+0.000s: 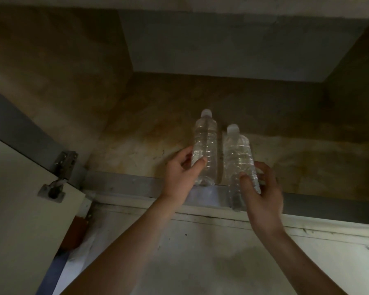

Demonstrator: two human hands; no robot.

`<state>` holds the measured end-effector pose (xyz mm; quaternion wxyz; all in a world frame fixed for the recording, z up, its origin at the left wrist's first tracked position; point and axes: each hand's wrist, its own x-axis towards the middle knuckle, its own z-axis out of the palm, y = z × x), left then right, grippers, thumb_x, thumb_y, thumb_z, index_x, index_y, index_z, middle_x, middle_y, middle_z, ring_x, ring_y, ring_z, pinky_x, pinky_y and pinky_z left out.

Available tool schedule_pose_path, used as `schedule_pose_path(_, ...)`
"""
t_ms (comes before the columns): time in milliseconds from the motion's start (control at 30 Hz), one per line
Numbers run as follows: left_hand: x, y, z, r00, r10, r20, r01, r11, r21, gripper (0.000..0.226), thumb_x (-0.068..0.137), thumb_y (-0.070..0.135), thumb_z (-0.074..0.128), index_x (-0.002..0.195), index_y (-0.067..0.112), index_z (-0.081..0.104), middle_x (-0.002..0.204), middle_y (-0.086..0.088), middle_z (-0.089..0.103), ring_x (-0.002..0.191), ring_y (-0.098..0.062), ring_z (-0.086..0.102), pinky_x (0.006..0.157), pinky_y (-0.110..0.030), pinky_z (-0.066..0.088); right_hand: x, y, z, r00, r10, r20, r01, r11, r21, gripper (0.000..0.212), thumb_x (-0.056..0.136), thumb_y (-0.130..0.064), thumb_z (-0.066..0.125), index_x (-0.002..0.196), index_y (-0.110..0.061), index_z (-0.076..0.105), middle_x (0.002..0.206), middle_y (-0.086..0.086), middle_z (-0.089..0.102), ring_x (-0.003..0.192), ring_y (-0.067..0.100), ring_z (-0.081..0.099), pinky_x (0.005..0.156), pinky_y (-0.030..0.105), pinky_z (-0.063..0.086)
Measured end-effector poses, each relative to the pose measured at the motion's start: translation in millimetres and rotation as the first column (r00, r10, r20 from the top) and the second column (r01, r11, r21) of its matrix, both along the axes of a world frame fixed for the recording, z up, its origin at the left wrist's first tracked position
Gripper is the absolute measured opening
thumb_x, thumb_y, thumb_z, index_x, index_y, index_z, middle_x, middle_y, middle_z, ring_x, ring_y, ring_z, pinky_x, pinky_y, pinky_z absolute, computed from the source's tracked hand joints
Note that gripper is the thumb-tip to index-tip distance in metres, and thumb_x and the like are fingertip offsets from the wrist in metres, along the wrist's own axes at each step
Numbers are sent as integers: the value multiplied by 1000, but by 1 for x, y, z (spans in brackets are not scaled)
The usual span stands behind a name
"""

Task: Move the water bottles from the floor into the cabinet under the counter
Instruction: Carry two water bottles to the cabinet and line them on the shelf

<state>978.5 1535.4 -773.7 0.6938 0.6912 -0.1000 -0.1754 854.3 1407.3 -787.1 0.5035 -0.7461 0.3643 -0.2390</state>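
Two clear water bottles with white caps are upright at the front of the open cabinet. My left hand grips the lower half of the left bottle, whose base sits just inside the cabinet's front edge. My right hand grips the right bottle, whose base hangs over the grey front rail. The two bottles stand side by side with a small gap between them.
The cabinet floor is stained brown and bare behind the bottles, with a grey back wall. The open cabinet door with its metal hinge stands at the left. A pale floor lies below the rail.
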Motion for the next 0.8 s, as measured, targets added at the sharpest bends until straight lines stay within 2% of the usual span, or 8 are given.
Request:
schedule_pose_path(100, 2, 1, 0, 1000, -9, 7, 9, 1000, 2, 31, 86, 10, 72, 113, 23, 68, 99, 8, 76, 93, -7, 72, 78, -19, 55, 13, -2, 1, 1000, -4, -8, 4, 1000, 4, 49, 83, -52, 60, 130, -40, 50, 121, 3, 62, 100, 18, 64, 75, 33, 56)
schedule_pose_path(267, 2, 0, 0, 1000, -16, 23, 16, 1000, -6, 31, 86, 9, 72, 112, 28, 67, 99, 8, 76, 93, -6, 71, 76, -16, 54, 34, -1, 3, 1000, -19, 5, 19, 1000, 9, 55, 78, -60, 54, 129, -39, 50, 124, 3, 60, 102, 20, 64, 83, 45, 58)
schedule_pose_path(433, 3, 0, -2, 1000, -3, 7, 3, 1000, -1, 36, 86, 11, 72, 121, 20, 67, 104, 4, 75, 96, -9, 71, 77, -19, 55, 53, 2, 5, 998, -46, -31, 45, 998, -31, 52, 90, -44, 61, 137, -27, 48, 132, 7, 52, 116, 25, 56, 96, 45, 52)
schedule_pose_path(533, 4, 0, -4, 1000, -7, 20, 6, 1000, 19, 39, 87, 12, 71, 125, 18, 66, 107, 4, 75, 99, -10, 71, 83, -24, 57, 60, 2, 4, 999, -45, -26, 44, 999, -23, 59, 83, -55, 57, 136, -30, 47, 132, 5, 54, 116, 22, 57, 94, 44, 54)
schedule_pose_path(600, 4, 0, -4, 1000, -8, 30, 8, 1000, 21, 39, 87, 12, 71, 126, 17, 65, 108, 3, 75, 99, -11, 71, 84, -25, 57, 61, 1, 3, 999, -45, -30, 44, 999, -25, 60, 82, -56, 56, 135, -30, 48, 131, 5, 55, 114, 22, 58, 92, 40, 55)
schedule_pose_path(700, 4, 0, -2, 999, -10, 41, 9, 1000, 18, 36, 88, 9, 70, 124, 14, 66, 105, 2, 75, 95, -10, 72, 77, -20, 56, 62, -2, 3, 998, -49, -39, 47, 997, -56, 50, 90, -42, 62, 136, -25, 50, 133, 7, 53, 115, 21, 56, 89, 33, 51)
schedule_pose_path(800, 3, -2, -3, 999, 5, 41, -6, 1000, 20, 35, 89, 8, 69, 123, 13, 66, 102, 4, 76, 93, -10, 72, 74, -18, 55, 58, -5, 0, 999, -15, -39, 13, 999, -40, 52, 90, -47, 59, 138, -31, 48, 132, 5, 53, 115, 20, 57, 95, 42, 53)
